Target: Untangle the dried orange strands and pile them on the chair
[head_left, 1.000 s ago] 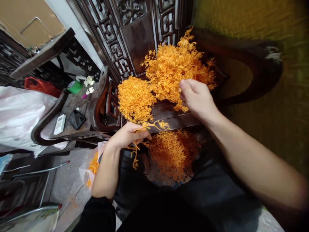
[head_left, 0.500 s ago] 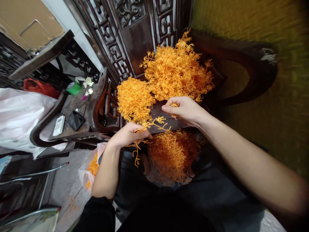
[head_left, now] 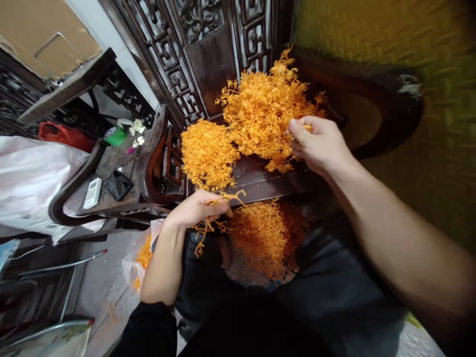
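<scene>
The left hand [head_left: 195, 208] grips a small bundle of orange fungus strands [head_left: 208, 225]; the right hand [head_left: 320, 144] pinches strands at the big unsorted heap [head_left: 266, 111]. A smaller sorted-looking pile [head_left: 208, 153] lies between; most seems left.

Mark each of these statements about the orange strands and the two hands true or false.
1. The left hand holds a small bunch of orange strands. True.
2. The right hand rests flat on the floor. False: it is raised at the big pile on the dark wooden seat, pinching strands.
3. Two orange piles lie on the seat, the smaller pile to the left. True.
4. The phone lies on top of the big pile. False: it lies on the side table, beside a white remote.
5. More strands lie below the seat edge. True.
</scene>
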The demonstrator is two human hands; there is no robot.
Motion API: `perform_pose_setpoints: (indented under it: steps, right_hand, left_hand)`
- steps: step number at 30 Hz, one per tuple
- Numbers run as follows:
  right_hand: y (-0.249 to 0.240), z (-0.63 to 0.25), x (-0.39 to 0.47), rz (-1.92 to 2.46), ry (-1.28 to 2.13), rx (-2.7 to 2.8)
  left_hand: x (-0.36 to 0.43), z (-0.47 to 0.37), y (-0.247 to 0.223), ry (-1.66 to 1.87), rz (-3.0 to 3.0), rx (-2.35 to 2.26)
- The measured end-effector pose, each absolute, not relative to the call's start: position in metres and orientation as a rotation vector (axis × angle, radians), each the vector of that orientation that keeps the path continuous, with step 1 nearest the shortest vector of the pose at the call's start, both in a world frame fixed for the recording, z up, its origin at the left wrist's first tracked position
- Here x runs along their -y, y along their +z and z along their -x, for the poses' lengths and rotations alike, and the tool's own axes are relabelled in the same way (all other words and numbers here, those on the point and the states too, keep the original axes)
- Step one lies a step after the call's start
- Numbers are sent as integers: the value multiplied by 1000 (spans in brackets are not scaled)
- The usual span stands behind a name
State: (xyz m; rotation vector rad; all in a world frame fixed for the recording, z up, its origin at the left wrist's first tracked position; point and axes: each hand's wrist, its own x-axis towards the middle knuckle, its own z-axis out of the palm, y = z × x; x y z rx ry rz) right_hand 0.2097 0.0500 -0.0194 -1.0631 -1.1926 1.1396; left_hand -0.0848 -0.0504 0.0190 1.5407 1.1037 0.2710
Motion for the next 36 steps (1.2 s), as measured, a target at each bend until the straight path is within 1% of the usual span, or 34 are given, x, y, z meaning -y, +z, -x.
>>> perform_pose_setpoints:
  steps: [2, 5, 8, 12, 14, 17, 20, 25, 28, 31, 34, 36]
  right_hand:
    - [-17, -209, -45, 1022, 1298, 1107]
    - [-8, -194, -21, 924, 1478, 1276]
    - [0, -181, 0, 886, 1491, 1611]
    - [-1, -177, 6, 787, 1543, 2241]
    - [-6, -175, 5, 833, 1457, 2340]
    - [-16, -167, 4, 998, 1185, 2164]
    - [-23, -158, 4, 1037, 1049, 2017]
    - [-24, -150, 8, 950, 1190, 1937]
    - [-20, -150, 12, 1064, 1084, 1843]
    - [-17, -155, 12, 999, 1075, 1997]
    - [-16, -159, 11, 836, 1208, 2028]
    - [-16, -158, 12, 746, 1404, 1957]
  left_hand:
    - [48, 83, 13, 294, -1637, -1178]
    - [44, 77, 6, 298, -1793, -1185]
    - [42, 70, 4, 325, -1858, -1202]
    - [43, 63, 6, 354, -1797, -1191]
    - [43, 59, 4, 472, -1695, -1215]
    - [43, 54, -2, 738, -1391, -1267]
    - [43, 50, -4, 828, -1161, -1206]
    - [47, 42, -2, 688, -1114, -1023]
    - [48, 41, -2, 693, -1095, -921]
    - [48, 46, -3, 714, -1116, -857]
    - [48, 49, -7, 677, -1164, -814]
    - [49, 49, -9, 625, -1178, -764]
